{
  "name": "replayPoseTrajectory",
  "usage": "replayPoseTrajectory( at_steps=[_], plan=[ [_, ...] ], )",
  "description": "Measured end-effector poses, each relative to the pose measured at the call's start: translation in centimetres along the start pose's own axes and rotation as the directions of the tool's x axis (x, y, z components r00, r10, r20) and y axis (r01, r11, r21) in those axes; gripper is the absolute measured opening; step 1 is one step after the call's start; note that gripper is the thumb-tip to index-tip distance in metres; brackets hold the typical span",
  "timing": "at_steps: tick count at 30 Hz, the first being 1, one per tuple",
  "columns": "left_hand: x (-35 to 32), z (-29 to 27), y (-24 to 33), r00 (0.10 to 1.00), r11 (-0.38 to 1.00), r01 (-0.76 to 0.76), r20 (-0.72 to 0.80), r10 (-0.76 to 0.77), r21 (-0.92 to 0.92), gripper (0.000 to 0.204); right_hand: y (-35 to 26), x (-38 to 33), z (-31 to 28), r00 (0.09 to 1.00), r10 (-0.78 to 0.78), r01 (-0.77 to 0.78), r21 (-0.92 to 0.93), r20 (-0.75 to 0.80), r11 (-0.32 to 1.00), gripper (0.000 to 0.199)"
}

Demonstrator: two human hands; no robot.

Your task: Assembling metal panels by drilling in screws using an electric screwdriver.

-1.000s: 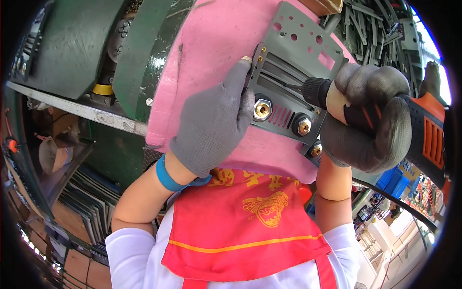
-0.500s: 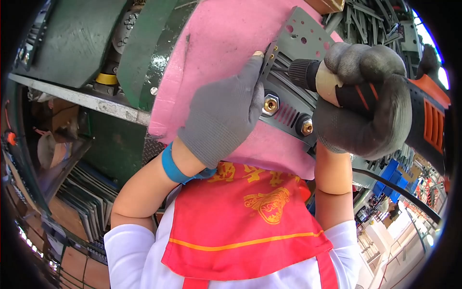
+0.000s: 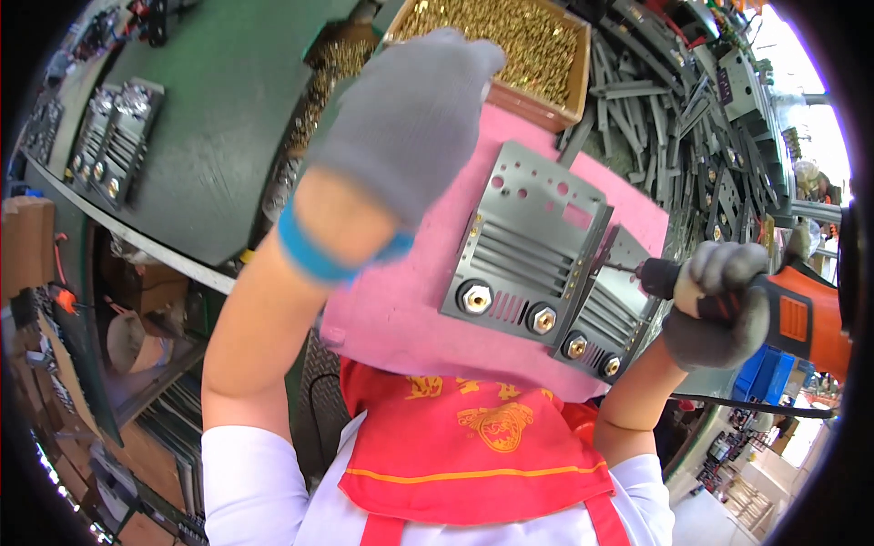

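My left hand [image 3: 410, 114], in a grey glove with a blue cuff, is raised over the pink mat [image 3: 410, 300] toward a wooden tray of brass screws [image 3: 510, 36]; whether it holds anything is hidden. My right hand [image 3: 719, 305], also gloved, grips an orange and black power screwdriver [image 3: 783, 318]. Its bit touches the right edge of a grey metal panel [image 3: 528, 246] with slots and two brass terminals. A second like panel [image 3: 605, 323] lies just under it to the right.
A green bench [image 3: 209, 118] carries more finished panels [image 3: 109, 136] at far left and a heap of grey metal brackets [image 3: 674, 118] at top right. Shelves with boxes sit below the bench on the left. A blue bin [image 3: 760, 382] stands at lower right.
My left hand has lifted off the panel and reached up toward the screw tray. My right hand and screwdriver have drawn back to the right, leaving both panels uncovered.
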State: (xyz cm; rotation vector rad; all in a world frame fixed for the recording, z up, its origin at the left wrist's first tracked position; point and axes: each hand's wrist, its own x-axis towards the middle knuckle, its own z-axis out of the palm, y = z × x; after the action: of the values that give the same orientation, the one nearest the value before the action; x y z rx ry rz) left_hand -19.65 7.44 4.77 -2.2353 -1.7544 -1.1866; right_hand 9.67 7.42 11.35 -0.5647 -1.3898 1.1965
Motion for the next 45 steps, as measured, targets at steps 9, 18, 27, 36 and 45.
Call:
replayPoseTrajectory(
  at_steps=[9, 18, 27, 36, 45],
  plan=[
    [10.6, 5.9, -1.9, 0.629, 0.990, -0.049, 0.774, -0.073, 0.133, 0.027, -0.4, -0.3, -0.9, 0.997, 0.007, -0.010, -0.039, -0.076, 0.999, 0.025],
    [9.3, 9.7, -2.6, 0.850, 0.951, -0.155, 0.527, -0.010, 0.268, 0.019, 0.2, -0.1, -1.6, 0.978, -0.017, -0.005, -0.102, -0.209, 0.995, 0.022],
    [9.9, 7.6, -6.9, 0.744, 0.110, 0.589, 0.485, -0.460, -0.800, 0.024, -0.6, -0.7, -0.8, 0.961, -0.060, 0.025, -0.132, -0.269, 0.991, 0.022],
    [9.5, 6.7, -8.3, 0.569, -0.795, 0.325, 0.777, -0.268, -0.512, 0.024, -0.4, -0.8, -0.1, 0.984, -0.031, 0.007, -0.138, -0.178, 0.990, 0.026],
    [7.6, 2.3, -1.3, 0.611, -0.240, 0.658, 0.692, -0.384, -0.714, 0.022, -0.5, -1.7, 0.9, 0.969, -0.023, -0.014, -0.146, -0.245, 0.989, 0.026]
  ],
)
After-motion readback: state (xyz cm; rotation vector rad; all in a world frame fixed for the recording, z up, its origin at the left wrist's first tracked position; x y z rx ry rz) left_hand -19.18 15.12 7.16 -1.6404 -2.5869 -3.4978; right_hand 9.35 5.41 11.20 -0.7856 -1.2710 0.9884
